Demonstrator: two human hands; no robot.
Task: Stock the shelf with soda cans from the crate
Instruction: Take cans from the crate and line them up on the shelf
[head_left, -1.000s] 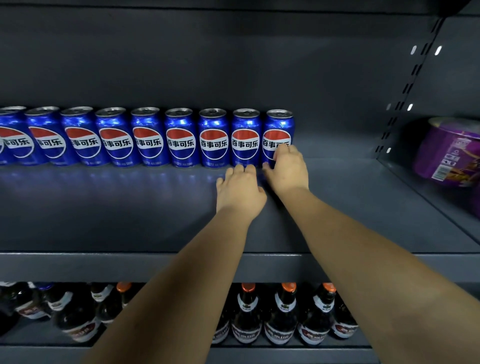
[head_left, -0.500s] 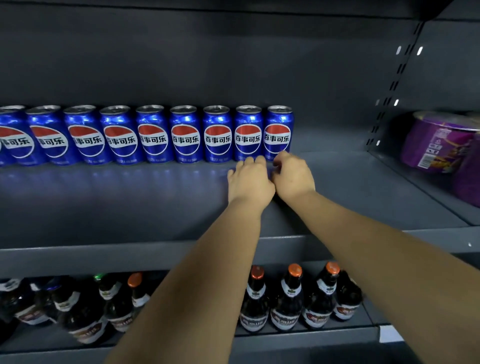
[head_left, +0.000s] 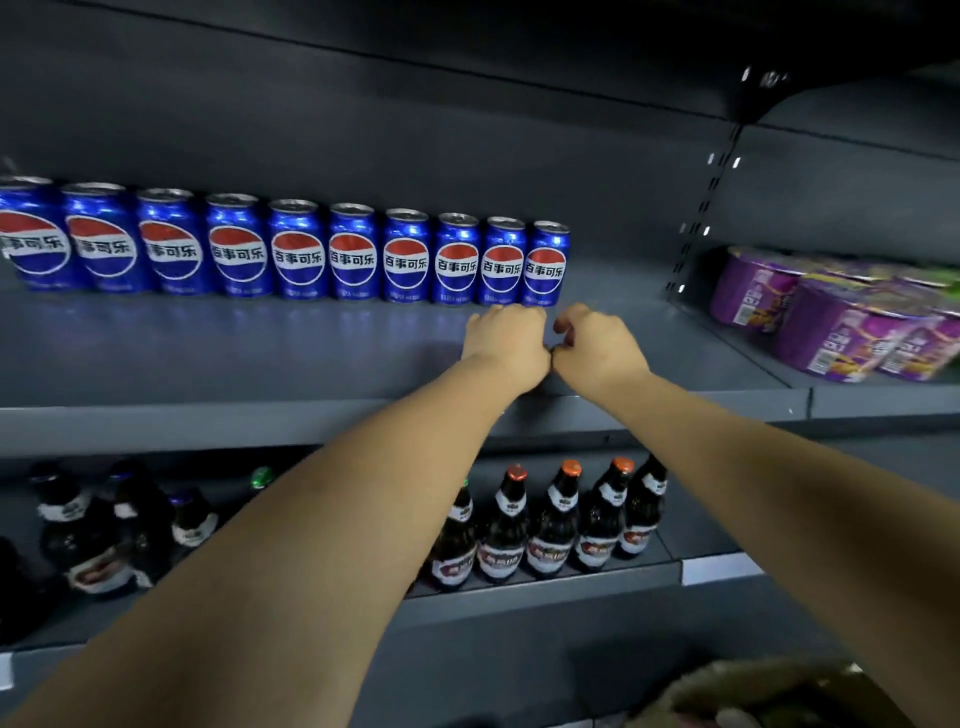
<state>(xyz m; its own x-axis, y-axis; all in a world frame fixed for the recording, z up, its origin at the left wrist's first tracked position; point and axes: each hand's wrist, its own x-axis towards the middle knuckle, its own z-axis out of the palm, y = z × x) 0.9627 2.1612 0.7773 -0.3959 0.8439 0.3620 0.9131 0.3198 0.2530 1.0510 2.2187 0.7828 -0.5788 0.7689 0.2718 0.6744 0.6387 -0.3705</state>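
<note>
Several blue soda cans (head_left: 353, 252) stand in one row along the back of the dark grey shelf (head_left: 208, 358). The rightmost can (head_left: 545, 265) ends the row. My left hand (head_left: 506, 340) and my right hand (head_left: 597, 345) lie side by side on the shelf just in front of that can, apart from it. Both hold nothing, and their fingers are loosely curled. The crate is not in view.
Purple tubs (head_left: 831, 322) fill the shelf section to the right, past a slotted upright (head_left: 701, 208). Dark bottles (head_left: 550, 525) with orange caps stand on the lower shelf. A blurred greenish shape (head_left: 769, 691) shows at the bottom right.
My right hand has let go of the rightmost can, and both hands have drawn back a little toward the shelf's front. The view has shifted down and left.
</note>
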